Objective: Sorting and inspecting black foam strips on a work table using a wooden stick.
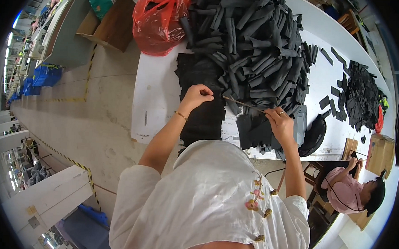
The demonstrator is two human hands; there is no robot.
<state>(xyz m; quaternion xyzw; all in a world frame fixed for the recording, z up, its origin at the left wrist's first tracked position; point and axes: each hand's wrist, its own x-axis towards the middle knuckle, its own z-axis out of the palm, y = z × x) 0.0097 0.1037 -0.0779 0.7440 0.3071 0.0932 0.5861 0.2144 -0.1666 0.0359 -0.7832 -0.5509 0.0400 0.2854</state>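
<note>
My right hand (280, 123) pinches one end of a thin dark stick (245, 104), whose other end points left over the black pieces. Thumb and fingers pressed together, my left hand (198, 97) hovers at the wide black sheet (202, 113) on the table; anything between its fingertips is too small to make out. Just beyond the stick rises a big heap of rolled black strips (256, 51). Flat dark pieces (255, 131) lie in a stack below my right hand. A shiny black bundle (315, 135) rests to the right of them.
At the white table's (154, 100) far left corner sits a red plastic bag (161, 27). Another black pile (362, 98) lies at the right, with loose strips near it. A co-worker in pink (345, 191) sits at the right. Cardboard boxes (110, 29) stand beyond the left floor.
</note>
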